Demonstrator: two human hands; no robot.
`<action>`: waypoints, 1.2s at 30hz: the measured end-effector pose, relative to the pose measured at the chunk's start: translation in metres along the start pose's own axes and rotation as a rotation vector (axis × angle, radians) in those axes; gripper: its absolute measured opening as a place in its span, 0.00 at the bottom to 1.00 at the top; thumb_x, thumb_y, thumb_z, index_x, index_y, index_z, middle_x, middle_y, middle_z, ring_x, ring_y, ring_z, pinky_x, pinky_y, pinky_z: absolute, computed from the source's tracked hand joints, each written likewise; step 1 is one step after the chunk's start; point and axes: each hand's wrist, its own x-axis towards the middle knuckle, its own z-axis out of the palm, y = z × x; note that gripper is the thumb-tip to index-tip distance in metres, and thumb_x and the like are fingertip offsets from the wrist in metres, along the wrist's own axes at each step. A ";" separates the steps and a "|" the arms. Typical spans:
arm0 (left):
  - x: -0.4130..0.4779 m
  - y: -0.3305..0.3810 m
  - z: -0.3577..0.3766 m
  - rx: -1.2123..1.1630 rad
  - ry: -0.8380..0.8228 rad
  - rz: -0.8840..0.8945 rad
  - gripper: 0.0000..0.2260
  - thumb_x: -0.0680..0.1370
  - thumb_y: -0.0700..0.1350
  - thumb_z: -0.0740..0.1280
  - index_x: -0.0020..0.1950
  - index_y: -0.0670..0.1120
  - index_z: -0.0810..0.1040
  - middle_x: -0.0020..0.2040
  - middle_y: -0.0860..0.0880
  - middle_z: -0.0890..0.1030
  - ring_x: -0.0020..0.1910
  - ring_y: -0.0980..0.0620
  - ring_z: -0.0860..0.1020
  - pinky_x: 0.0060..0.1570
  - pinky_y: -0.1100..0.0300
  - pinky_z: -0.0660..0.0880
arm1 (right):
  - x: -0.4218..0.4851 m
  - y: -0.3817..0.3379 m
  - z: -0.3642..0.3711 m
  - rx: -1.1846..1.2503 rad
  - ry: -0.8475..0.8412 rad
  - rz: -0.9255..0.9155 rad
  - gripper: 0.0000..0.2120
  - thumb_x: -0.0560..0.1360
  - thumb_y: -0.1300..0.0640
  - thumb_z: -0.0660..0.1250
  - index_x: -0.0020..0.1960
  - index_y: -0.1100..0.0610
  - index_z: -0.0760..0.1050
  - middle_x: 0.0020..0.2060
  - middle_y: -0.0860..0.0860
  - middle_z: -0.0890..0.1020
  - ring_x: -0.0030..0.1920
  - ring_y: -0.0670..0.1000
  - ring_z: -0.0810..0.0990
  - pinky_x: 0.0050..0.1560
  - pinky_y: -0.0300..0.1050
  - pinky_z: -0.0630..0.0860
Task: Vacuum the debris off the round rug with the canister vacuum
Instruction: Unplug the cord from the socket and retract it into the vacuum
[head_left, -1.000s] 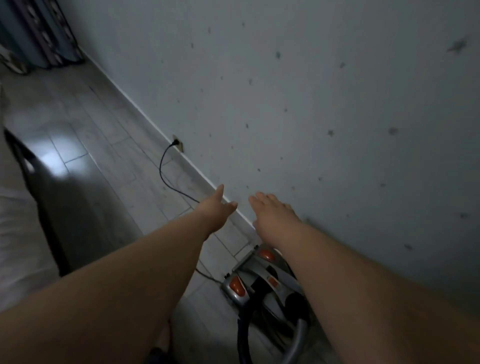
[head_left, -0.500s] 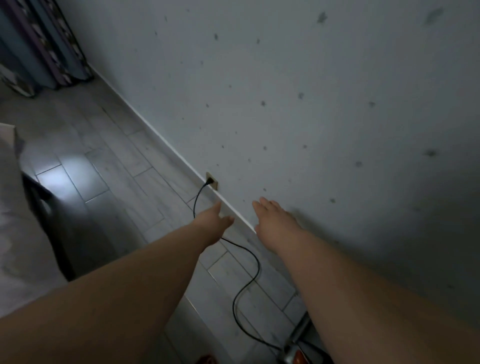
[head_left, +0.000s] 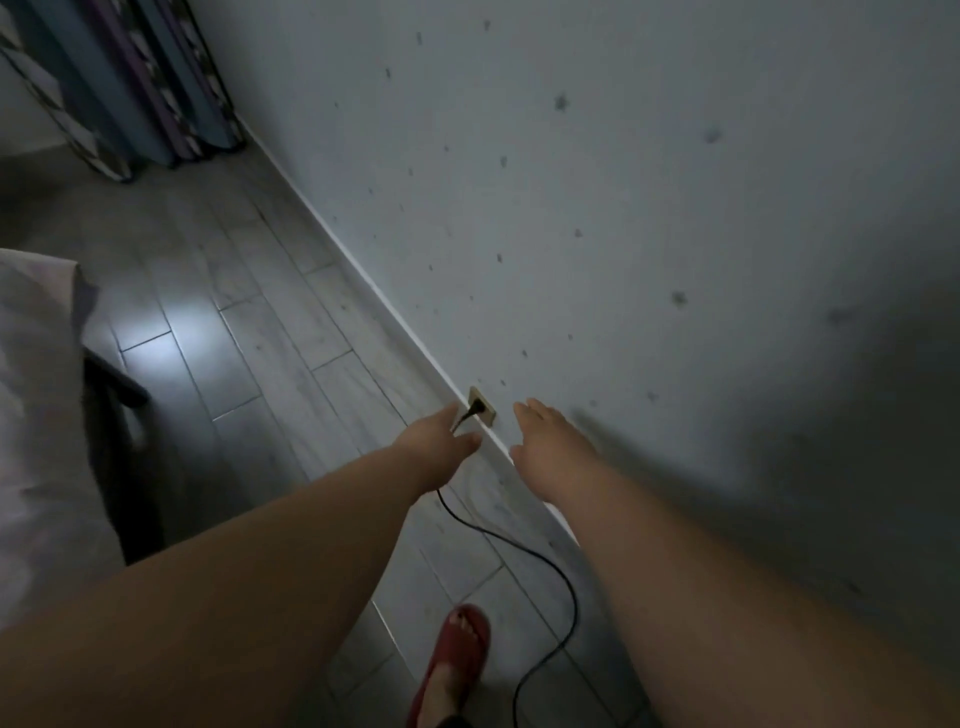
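Grasping nothing, left hand (head_left: 436, 441) and right hand (head_left: 545, 441) reach for the plug (head_left: 469, 410) in the socket (head_left: 484, 406); seemingly the power step, pinch next.

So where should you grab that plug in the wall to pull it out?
Probably hold the plug by its dark body, right at the socket, not by the thin cord. It sticks out of the wall low down, toward the room, so come from the room side, where the left hand is, pinch its sides and pull straight away from the wall.
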 end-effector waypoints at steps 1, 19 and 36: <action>0.019 -0.001 -0.005 0.006 -0.011 -0.027 0.28 0.81 0.53 0.60 0.77 0.49 0.53 0.76 0.44 0.60 0.74 0.45 0.61 0.70 0.58 0.60 | 0.022 0.000 0.001 0.036 -0.015 0.009 0.25 0.83 0.59 0.53 0.79 0.56 0.53 0.77 0.52 0.57 0.75 0.55 0.58 0.73 0.52 0.61; 0.333 -0.106 0.026 0.106 -0.193 -0.126 0.25 0.81 0.51 0.58 0.76 0.44 0.58 0.74 0.42 0.63 0.72 0.45 0.64 0.69 0.56 0.62 | 0.320 0.014 0.147 0.843 -0.103 0.533 0.17 0.82 0.54 0.58 0.66 0.61 0.72 0.62 0.60 0.78 0.63 0.61 0.76 0.61 0.51 0.74; 0.475 -0.192 0.102 0.089 -0.268 -0.123 0.19 0.82 0.49 0.56 0.72 0.43 0.66 0.66 0.40 0.72 0.63 0.44 0.73 0.61 0.55 0.71 | 0.450 0.040 0.245 1.473 -0.031 0.913 0.24 0.83 0.48 0.57 0.72 0.63 0.67 0.71 0.58 0.71 0.71 0.58 0.69 0.70 0.55 0.67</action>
